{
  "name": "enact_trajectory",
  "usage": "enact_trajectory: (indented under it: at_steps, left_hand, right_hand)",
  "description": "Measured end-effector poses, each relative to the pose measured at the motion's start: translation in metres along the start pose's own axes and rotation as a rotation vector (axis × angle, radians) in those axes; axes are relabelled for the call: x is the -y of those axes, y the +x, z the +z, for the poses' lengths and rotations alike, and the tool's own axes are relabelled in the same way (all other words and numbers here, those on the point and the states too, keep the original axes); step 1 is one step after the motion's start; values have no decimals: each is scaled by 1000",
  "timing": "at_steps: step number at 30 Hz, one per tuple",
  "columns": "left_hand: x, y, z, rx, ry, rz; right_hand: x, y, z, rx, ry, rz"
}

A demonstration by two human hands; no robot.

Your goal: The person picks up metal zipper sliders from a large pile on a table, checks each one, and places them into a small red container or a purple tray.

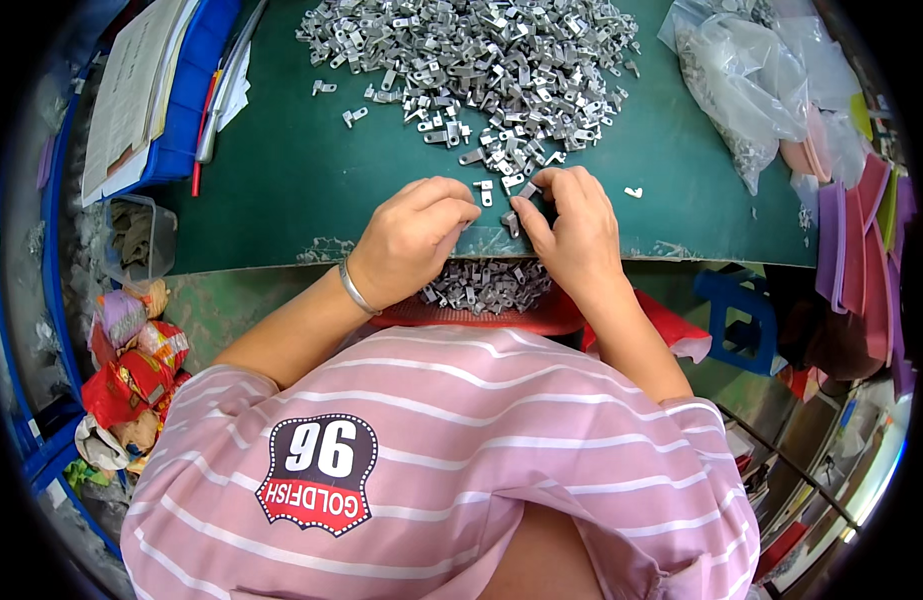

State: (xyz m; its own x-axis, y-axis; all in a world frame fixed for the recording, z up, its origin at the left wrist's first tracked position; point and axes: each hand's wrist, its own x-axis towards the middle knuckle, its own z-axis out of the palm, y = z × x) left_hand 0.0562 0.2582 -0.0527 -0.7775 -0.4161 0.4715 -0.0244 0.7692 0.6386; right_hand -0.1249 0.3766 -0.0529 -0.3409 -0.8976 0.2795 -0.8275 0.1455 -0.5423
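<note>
Small silver metal brackets lie in a big heap (511,60) on a green table, with a tail of loose ones trailing toward me. My right hand (581,225) pinches one metal bracket (528,190) between thumb and forefinger, just above the tabletop. Below its thumb another bracket (511,224) rests near the table's front edge. My left hand (411,235), a metal bangle on its wrist, has its fingers curled together; whatever they hold is hidden. Beside its fingertips lies a loose bracket (485,193). Under the table edge, a red basket (431,314) at my lap contains many more brackets.
A blue tray (186,90) with papers stands at the left, pens alongside. Clear plastic bags (746,90) lie at the far right. A clear tub (141,235) and red wrappers (141,375) are at left; a blue stool (736,320) stands below right.
</note>
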Motion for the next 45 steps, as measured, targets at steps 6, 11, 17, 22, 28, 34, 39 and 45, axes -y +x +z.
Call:
enact_trajectory:
  at_steps: [6,11,17,22,28,34,39,45]
  left_hand:
    - [5,-7,-14,37,32,-66]
    - [7,-12,-22,95,29,-32]
    - [2,-2,-16,49,-52,-96]
    - [1,20,5,-12,14,-60]
    - [4,20,7,66,-19,-144]
    - [7,16,-4,82,-50,-240]
    - [7,12,-9,56,-28,-208]
    - [8,17,-5,97,-44,-189]
  right_hand:
    - [-3,-2,-1,-85,-8,-107]
    - [2,-13,-5,11,260,48]
    - [2,-17,-13,113,639,355]
    - [4,-16,-14,117,821,513]
    - [8,0,-11,-4,217,29]
    - [15,15,2,35,-1,37]
    - [11,19,-15,110,281,216]
    - [-5,9,-26,118,229,245]
